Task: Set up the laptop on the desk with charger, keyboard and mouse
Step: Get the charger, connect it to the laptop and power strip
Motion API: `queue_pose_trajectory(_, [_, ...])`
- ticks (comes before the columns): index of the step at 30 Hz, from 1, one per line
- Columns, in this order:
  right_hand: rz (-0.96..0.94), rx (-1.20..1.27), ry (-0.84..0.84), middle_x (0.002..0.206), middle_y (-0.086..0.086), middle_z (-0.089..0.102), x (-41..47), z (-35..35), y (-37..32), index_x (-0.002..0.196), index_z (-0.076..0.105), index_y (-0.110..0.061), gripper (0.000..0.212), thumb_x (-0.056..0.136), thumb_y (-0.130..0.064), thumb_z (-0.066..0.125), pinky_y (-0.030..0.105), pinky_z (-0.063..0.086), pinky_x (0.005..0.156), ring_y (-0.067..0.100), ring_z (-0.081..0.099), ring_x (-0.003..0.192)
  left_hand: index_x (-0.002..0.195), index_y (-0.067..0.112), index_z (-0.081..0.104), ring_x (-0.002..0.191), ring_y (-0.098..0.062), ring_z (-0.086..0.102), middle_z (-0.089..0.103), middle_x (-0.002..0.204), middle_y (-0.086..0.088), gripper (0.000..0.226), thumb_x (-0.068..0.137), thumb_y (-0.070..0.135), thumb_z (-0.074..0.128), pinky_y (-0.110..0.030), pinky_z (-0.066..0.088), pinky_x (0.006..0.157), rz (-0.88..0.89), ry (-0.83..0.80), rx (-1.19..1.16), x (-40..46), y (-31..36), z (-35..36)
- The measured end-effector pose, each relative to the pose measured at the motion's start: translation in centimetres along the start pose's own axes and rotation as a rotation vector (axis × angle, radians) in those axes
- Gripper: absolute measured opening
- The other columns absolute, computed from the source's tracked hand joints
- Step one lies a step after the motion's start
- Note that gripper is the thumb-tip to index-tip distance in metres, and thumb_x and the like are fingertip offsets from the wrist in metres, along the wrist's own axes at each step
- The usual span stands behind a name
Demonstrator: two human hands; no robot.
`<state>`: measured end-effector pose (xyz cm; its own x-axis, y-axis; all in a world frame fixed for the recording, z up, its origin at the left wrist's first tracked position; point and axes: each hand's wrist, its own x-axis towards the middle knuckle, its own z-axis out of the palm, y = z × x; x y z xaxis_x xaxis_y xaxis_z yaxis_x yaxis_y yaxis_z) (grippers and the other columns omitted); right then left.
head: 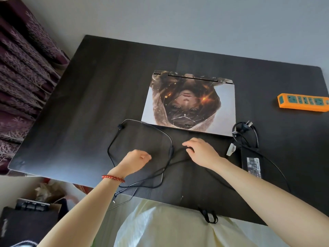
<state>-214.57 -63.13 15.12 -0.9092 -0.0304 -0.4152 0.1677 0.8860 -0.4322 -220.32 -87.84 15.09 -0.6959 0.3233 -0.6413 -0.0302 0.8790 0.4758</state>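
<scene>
dark desk [71, 113]: closed laptop [189, 102], both hands on charger cable [142, 182].

We see a purple patterned curtain [23, 72] at the desk's left and a pale grey wall [195, 20] behind it.

Desk [89, 104]: dark wood grain, matt, faint sheen at left edge. Laptop [188, 102] lid: smooth printed skin, slight gloss. Power strip [302, 102]: orange plastic. Cable [138, 152]: black, rubbery, matt. Curtain [23, 68]: purple patterned cloth.
</scene>
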Motion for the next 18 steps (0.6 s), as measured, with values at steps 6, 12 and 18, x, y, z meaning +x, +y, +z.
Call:
queue_pose_trajectory(6, [0.004,-0.156,-0.206,0.139,0.005,0.042,2.2,2.0,-2.6,0.139,0.031,-0.021,0.053,0.091,-0.028,0.053,0.047,0.034,0.1,0.027,0.042,0.126,0.128,0.018,0.045,0.127,-0.036,0.025,0.032,0.138,-0.013,0.046,0.084,0.024,0.058,-0.052,0.028,0.102,-0.333,0.587,0.048,-0.4,-4.8,-0.1])
queue_pose_trajectory(12, [0.084,0.212,-0.073,0.107,0.008,0.065,2.5,1.9,-2.4,0.106,0.058,-0.01,0.02,0.092,-0.022,0.052,0.036,0.044,0.085,0.03,0.058,0.101,0.125,-0.001,0.035,0.075,-0.024,0.064,0.05,0.111,-0.023,0.04,0.089,0.006,0.05,-0.032,0.055,0.06,-0.562,0.524,-0.844,0.0,-6.1,-0.7])
queue_pose_trajectory(18, [0.079,0.478,0.383,0.087,0.006,0.06,2.4,-2.1,0.2,0.092,0.058,-0.002,0.015,0.094,-0.008,0.045,0.022,0.03,0.066,0.021,0.051,0.081,0.119,0.006,0.045,0.052,-0.018,0.041,0.046,0.069,-0.004,0.029,0.095,-0.001,0.031,-0.025,0.044,0.045,-0.357,0.548,-1.078,0.2,-4.9,-1.7])
